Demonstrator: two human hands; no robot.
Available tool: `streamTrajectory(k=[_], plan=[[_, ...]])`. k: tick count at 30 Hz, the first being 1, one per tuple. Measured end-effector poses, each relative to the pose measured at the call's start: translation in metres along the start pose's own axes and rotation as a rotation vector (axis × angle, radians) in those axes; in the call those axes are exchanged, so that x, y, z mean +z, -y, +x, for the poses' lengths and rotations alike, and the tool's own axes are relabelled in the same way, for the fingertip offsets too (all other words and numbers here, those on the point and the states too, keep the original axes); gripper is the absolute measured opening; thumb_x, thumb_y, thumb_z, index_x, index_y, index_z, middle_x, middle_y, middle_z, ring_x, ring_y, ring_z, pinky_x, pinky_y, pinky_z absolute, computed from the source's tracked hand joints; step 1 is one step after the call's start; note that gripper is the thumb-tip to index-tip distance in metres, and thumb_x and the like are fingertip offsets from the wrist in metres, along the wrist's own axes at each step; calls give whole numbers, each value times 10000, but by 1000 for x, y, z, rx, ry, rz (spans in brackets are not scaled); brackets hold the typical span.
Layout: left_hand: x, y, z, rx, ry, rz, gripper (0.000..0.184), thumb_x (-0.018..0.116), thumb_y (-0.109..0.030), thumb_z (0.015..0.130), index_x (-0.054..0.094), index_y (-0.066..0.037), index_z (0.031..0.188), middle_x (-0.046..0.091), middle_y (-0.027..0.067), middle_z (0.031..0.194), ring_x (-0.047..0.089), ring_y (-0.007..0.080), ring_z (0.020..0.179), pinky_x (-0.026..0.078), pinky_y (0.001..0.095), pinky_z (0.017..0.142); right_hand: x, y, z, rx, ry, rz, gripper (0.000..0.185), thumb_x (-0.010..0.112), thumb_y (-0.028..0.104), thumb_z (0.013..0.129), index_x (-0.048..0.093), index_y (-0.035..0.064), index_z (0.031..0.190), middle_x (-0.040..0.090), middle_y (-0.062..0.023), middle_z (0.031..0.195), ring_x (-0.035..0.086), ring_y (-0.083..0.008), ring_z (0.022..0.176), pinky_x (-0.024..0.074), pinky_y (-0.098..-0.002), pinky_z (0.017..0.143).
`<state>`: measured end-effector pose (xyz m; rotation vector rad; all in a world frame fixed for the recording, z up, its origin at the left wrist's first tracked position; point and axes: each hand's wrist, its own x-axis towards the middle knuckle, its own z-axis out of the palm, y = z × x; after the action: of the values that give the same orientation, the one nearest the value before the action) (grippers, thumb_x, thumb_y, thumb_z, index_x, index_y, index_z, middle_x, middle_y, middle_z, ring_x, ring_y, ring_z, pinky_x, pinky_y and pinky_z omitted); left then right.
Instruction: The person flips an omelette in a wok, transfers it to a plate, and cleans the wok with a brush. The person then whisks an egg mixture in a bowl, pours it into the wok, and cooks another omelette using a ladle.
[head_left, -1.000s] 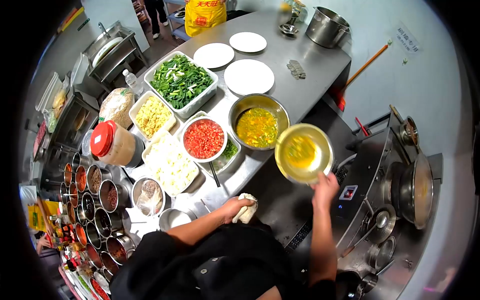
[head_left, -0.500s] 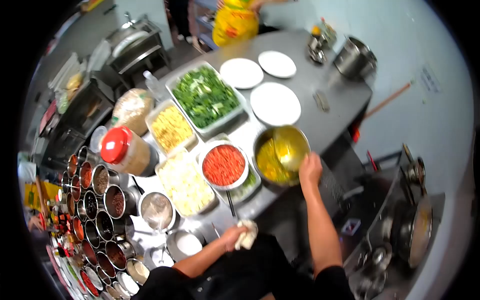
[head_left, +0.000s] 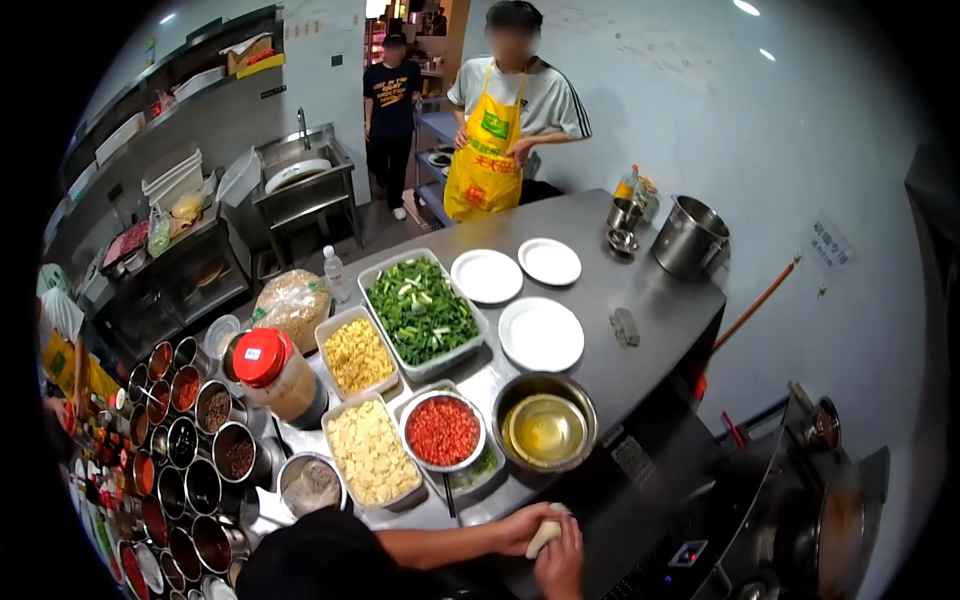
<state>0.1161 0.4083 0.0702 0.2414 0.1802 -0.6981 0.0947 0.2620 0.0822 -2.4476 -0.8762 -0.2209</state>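
Below the table's front edge, my left hand (head_left: pixel 524 527) is closed around a pale folded cloth (head_left: pixel 545 535). Fingers of my right hand (head_left: pixel 562 568) are wrapped over the other side of the same cloth. Beyond my hands, a steel pot (head_left: pixel 588 420) stands on the table. Inside it sits a smaller metal bowl (head_left: pixel 546 428) with yellow liquid in it. To the left is a white-rimmed bowl of chopped red pieces (head_left: pixel 444 430), resting on a container of greens.
Tubs of chopped greens (head_left: pixel 420 310), yellow pieces (head_left: pixel 358 354) and pale slices (head_left: pixel 372 455) stand on the steel table (head_left: pixel 640 270). White plates (head_left: pixel 541 334) lie behind the pot. Two people face the table's far side. A stove with a wok (head_left: pixel 850 530) is at right.
My right hand has let go of the metal bowl, which now rests in the pot, and has come down to the cloth. My left hand has moved right with the cloth. The view has tilted up.
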Motion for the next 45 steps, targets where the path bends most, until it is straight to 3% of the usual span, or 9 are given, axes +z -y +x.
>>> streamTrajectory(k=[4,14,18,22,25,29,37,41,45], plan=[[45,56,21,-27,-270,327,349,509,-405,965,610,-71,962,653,37,904,616,129,822,505,278,733,-44,33,-37,213,-78,-124,361,474,106,820,563,-86,1112,486,-253,1309,429,-434,1247,267,-581,1071],[122,190,-37,-541,770,1972,650,503,-686,836,680,-60,848,658,147,730,633,283,672,501,387,625,-120,151,-285,518,-101,-442,356,582,80,760,693,137,1093,608,-98,1237,553,-274,1174,205,-622,1067],[77,267,-48,-834,186,1224,277,617,-179,880,611,24,1067,673,118,837,666,222,784,549,333,674,-142,238,-404,1021,-740,231,244,527,60,889,633,4,1102,634,-153,1157,621,-240,1020,465,-373,909],[32,355,-84,-950,-180,817,442,488,-279,843,506,-26,1206,624,145,1070,630,323,934,528,452,820,-35,318,-575,1748,-1676,-89,240,545,83,892,593,-33,1096,657,-145,975,617,-207,814,493,-311,773],[42,384,-90,-1053,-256,907,415,475,-337,809,535,-97,1142,606,113,1084,601,318,997,478,545,838,58,341,-654,2434,-1180,-522,345,637,157,828,571,-8,1122,608,-200,1040,586,-333,932,463,-416,839],[67,443,-84,-1072,-238,1138,588,488,-473,875,392,-97,1317,479,155,1279,522,365,1134,458,558,912,20,287,-742,2332,-1107,-755,369,625,195,828,570,-3,1135,579,-211,1104,536,-386,1034,432,-454,894],[60,475,-62,-1015,-54,1533,304,559,-343,932,522,-73,1068,627,95,891,632,201,692,541,316,483,1,190,-805,2364,-369,-508,479,644,246,781,524,92,1219,545,-114,1146,528,-291,1071,457,-403,882],[59,471,-57,-1070,44,1510,261,527,-313,949,558,-54,974,647,82,804,628,188,614,504,287,438,18,173,-818,2423,-404,-566,456,662,251,779,549,97,1194,562,-132,1115,535,-293,1074,464,-414,877],[58,470,-57,-1034,-50,1504,400,514,-412,954,574,-16,953,654,102,813,624,213,588,490,291,438,-29,245,-760,2143,-989,-501,449,659,191,810,537,10,1202,598,-151,1147,578,-267,1008,487,-371,808]])
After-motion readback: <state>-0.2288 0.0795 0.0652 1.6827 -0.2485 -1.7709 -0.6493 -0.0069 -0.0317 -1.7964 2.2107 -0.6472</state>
